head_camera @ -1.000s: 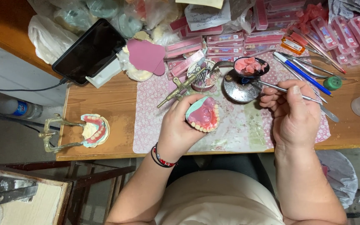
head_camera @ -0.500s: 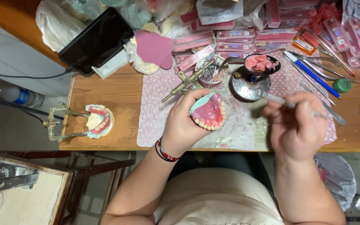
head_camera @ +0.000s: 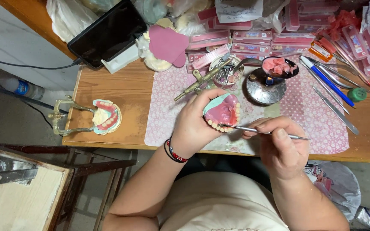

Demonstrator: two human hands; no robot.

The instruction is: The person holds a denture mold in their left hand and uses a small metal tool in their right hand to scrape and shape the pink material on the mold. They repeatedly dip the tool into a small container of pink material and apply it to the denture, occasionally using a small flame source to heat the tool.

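1. The left hand [head_camera: 193,124] is clenched around a denture model [head_camera: 222,112], pink wax plate with a row of pale teeth along its lower edge, and holds it above the flowered mat [head_camera: 322,128] at the front of the wooden bench [head_camera: 125,92]. To work well, that grasp should be firm and the wrist braced near the bench edge, so the model does not rock.
2. The right hand [head_camera: 281,145] pinches a thin metal tool [head_camera: 262,131] like a pen; its tip touches the wax just beside the teeth. My advice: short, light strokes, with a finger resting against the other hand for steadiness.
3. A small burner [head_camera: 265,87] with a tiny flame stands on the mat behind the model, and a dark dish of pink wax [head_camera: 280,66] sits just beyond it. I judge the tool works best warm, so the flame being near is handy, yet sleeve and fingers must keep apart from it.
4. Spare tools [head_camera: 335,109] lie to the right; a brass frame holding another tooth set [head_camera: 103,116] sits well apart at the left.
5. The likely risk is pressing too hard and shifting a tooth.
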